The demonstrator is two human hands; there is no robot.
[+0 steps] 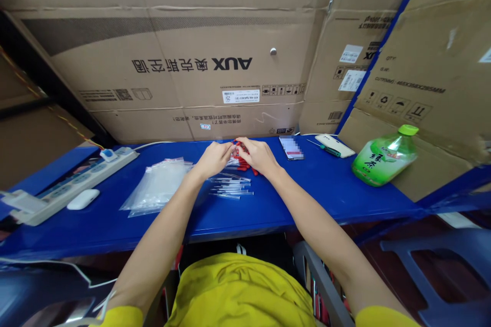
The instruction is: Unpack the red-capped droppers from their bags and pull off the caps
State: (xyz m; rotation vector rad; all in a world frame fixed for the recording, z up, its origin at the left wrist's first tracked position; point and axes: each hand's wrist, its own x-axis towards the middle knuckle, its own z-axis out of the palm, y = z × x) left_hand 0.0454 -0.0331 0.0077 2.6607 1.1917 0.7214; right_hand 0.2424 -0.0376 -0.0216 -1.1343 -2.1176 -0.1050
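Note:
Over the back part of the blue table, my left hand point(215, 158) and my right hand point(259, 156) meet fingertip to fingertip. Both are closed in a pinch. A bit of red shows at the fingertips, but what they hold is too small to make out. Several small red pieces point(243, 164) lie under and beside my right hand. Nearer to me is a loose bunch of thin clear plastic tubes point(230, 187), some partly beneath my left hand. Left of that hand lies a stack of clear zip bags point(159, 184), partly behind my left forearm.
A white power strip point(82, 184) and a white earbud case point(83, 199) lie on the left of the blue table point(307, 199). On the right are a phone point(290, 148), a green screwdriver point(330, 150), a white flat device point(337, 144) and a green tea bottle point(383, 158). Cardboard point(184, 36) walls the back.

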